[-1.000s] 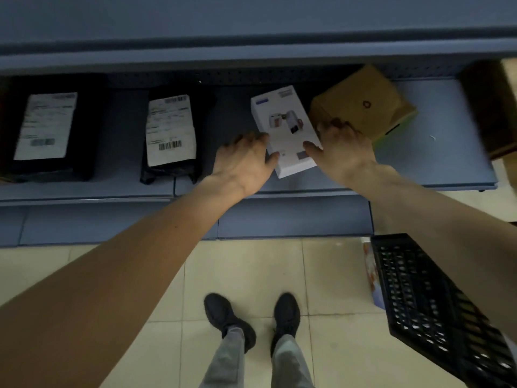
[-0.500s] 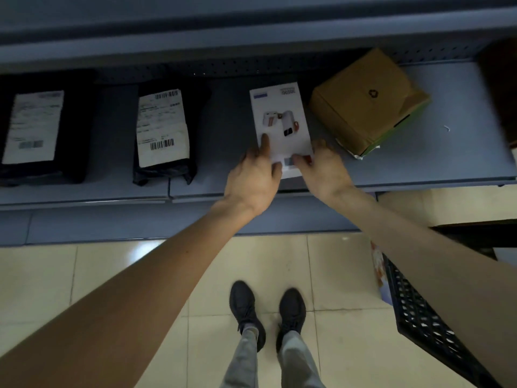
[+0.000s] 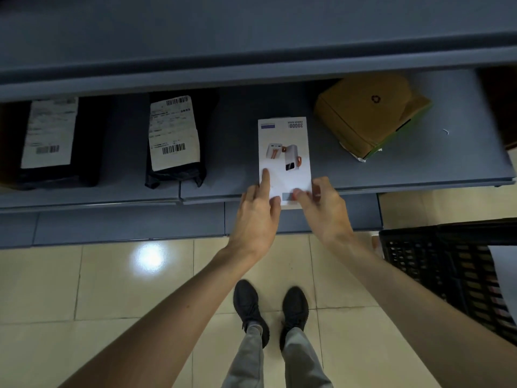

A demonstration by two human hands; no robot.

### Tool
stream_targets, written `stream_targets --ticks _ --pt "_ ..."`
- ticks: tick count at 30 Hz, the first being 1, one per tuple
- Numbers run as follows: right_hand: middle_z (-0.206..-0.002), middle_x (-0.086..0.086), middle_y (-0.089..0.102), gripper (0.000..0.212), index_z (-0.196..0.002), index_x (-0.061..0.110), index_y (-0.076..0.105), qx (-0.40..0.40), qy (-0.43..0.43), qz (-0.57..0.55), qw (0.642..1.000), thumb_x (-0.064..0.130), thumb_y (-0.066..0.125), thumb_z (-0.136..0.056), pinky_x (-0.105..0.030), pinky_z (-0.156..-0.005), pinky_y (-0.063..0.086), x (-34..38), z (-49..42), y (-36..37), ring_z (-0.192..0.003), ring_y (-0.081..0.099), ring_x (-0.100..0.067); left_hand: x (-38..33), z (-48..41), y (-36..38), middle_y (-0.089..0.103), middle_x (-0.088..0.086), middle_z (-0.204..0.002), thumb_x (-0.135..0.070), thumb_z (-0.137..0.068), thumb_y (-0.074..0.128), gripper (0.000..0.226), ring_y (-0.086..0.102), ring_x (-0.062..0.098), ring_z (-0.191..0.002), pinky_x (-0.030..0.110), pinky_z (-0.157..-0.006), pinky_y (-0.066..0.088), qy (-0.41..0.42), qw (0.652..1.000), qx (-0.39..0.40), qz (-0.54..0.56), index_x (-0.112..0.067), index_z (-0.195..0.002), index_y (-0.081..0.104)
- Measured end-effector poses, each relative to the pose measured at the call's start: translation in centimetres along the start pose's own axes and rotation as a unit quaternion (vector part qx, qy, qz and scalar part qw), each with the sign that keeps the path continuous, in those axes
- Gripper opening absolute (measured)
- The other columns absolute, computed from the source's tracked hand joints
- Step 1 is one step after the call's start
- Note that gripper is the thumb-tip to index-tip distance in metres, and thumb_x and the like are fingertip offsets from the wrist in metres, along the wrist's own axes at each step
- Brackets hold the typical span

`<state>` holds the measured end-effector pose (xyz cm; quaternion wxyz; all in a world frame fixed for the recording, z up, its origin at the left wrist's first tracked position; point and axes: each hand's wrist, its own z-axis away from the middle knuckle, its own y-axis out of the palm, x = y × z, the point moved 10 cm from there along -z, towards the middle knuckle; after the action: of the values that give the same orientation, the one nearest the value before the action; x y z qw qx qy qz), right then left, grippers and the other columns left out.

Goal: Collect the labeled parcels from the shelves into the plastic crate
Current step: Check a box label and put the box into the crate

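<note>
Head view: the white power bank box (image 3: pixel 285 147) overhangs the front edge of the grey shelf (image 3: pixel 419 169). Left hand (image 3: pixel 256 217) grips its near-left corner, index finger flat on top. Right hand (image 3: pixel 324 211) pinches the near-right corner. The black plastic crate (image 3: pixel 436 264) stands at floor level, right.

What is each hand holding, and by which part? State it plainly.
Both hold the white box by its near end: the left hand at the near-left corner, forefinger on top; the right hand pinching the near-right corner.
</note>
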<state>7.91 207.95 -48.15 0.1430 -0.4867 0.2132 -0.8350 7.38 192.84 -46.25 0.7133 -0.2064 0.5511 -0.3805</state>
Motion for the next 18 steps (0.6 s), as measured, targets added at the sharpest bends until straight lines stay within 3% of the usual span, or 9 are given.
stream_targets --ticks 4,8,10,12,13,17,18 --pt "-0.089 0.014 0.056 0.023 -0.114 0.020 0.052 -0.019 0.026 -0.064 0.997 0.038 0.052 -0.101 -0.008 -0.062 0.038 0.4 -0.3 -0.9 -0.078 0.054 0.002 0.5 -0.1 -0.2 0.049 0.010 -0.135 -0.026 -0.108 0.041 0.059 0.051 0.009 -0.108 0.014 -0.085 0.040 -0.005 0.999 -0.007 0.046 -0.020 -0.161 0.016" --pt "-0.100 0.005 0.062 0.024 -0.118 0.019 0.053 -0.040 0.031 -0.121 0.991 0.036 0.046 -0.104 -0.011 -0.064 0.043 1.2 -1.0 -2.2 -0.083 0.059 -0.003 0.3 -0.2 -0.8 0.046 0.003 -0.129 -0.029 -0.108 0.042 0.054 0.049 0.004 -0.096 -0.005 -0.072 0.040 -0.013 0.994 -0.009 0.108 -0.014 -0.158 0.028" --pt "-0.104 0.004 0.061 0.029 -0.124 0.015 0.057 -0.039 0.010 -0.110 0.993 0.032 0.047 -0.104 -0.007 -0.064 0.042 2.0 -1.2 -2.6 -0.085 0.057 -0.003 -0.2 -0.5 -1.3 0.046 -0.002 -0.125 -0.034 -0.107 0.044 0.044 0.050 0.008 -0.099 0.002 -0.084 0.044 -0.006 0.991 -0.028 0.129 -0.012 -0.144 0.047" --pt "-0.099 0.006 0.062 0.029 -0.124 0.012 0.061 -0.035 -0.020 -0.092 0.995 0.028 0.051 -0.103 -0.002 -0.063 0.042 3.0 -1.2 -2.6 -0.083 0.057 0.000 -0.3 -1.0 -1.0 0.053 -0.003 -0.116 -0.045 -0.104 0.044 0.037 0.057 0.015 -0.098 0.030 -0.092 0.053 -0.011 0.985 -0.024 0.172 -0.012 -0.115 0.058" --pt "-0.100 0.003 0.064 0.028 -0.124 0.011 0.061 -0.033 -0.035 -0.087 0.995 0.025 0.053 -0.102 0.000 -0.063 0.042 3.4 -1.2 -2.5 -0.083 0.057 0.000 -0.3 -1.2 -0.8 0.055 -0.002 -0.113 -0.051 -0.102 0.043 0.041 0.060 0.016 -0.098 0.037 -0.090 0.054 -0.017 0.981 -0.020 0.194 -0.013 -0.108 0.058" --pt "-0.109 -0.002 0.064 0.030 -0.128 0.012 0.059 -0.016 -0.077 -0.072 0.994 0.023 0.056 -0.100 -0.002 -0.066 0.044 4.6 -0.8 -1.8 -0.089 0.059 -0.003 0.0 -1.2 -0.3 0.059 -0.001 -0.111 -0.054 -0.102 0.042 0.046 0.062 0.011 -0.096 0.014 -0.073 0.048 -0.040 0.973 -0.006 0.228 -0.014 -0.113 0.061" --pt "-0.109 -0.001 0.063 0.031 -0.129 0.013 0.058 -0.009 -0.084 -0.065 0.994 0.023 0.057 -0.100 -0.003 -0.065 0.045 4.8 -0.7 -1.5 -0.089 0.059 -0.003 0.3 -1.2 -0.3 0.060 0.001 -0.110 -0.054 -0.102 0.043 0.047 0.061 0.013 -0.095 0.015 -0.072 0.049 -0.045 0.972 -0.009 0.230 -0.012 -0.114 0.061"
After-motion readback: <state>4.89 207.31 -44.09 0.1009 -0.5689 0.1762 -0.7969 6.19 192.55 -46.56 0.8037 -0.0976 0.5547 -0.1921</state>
